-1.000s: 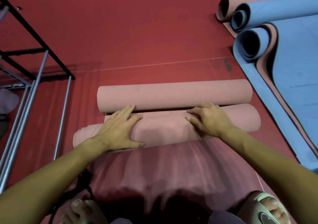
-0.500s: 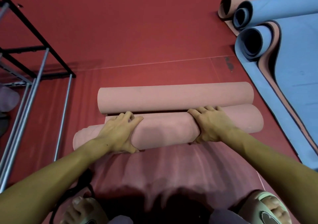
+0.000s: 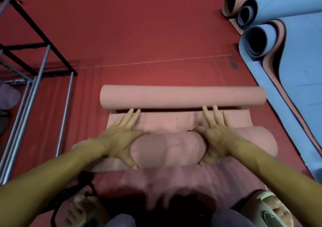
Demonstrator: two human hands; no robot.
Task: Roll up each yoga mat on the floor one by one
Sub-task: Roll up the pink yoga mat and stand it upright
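Observation:
A thick pink roll [image 3: 167, 148] of yoga mat lies across the red floor in front of me. A short flat strip of the same mat [image 3: 170, 119] stretches beyond it. My left hand [image 3: 120, 138] and my right hand [image 3: 216, 138] lie on top of the roll. Their fingers are straight and reach forward onto the flat strip. A second pink mat [image 3: 183, 97], fully rolled, lies just past my fingertips, parallel to the first.
Blue and pink mats [image 3: 261, 42], loosely rolled at their ends, lie at the upper right, with a flat blue mat [image 3: 299, 80] running down the right edge. A black and silver metal rack [image 3: 33, 70] stands at the left. My sandalled feet [image 3: 271, 211] show at the bottom.
Both hands went from curling over the roll to lying flat with fingers stretched forward. The view has closed in, and a flat strip of mat now shows between the two rolls.

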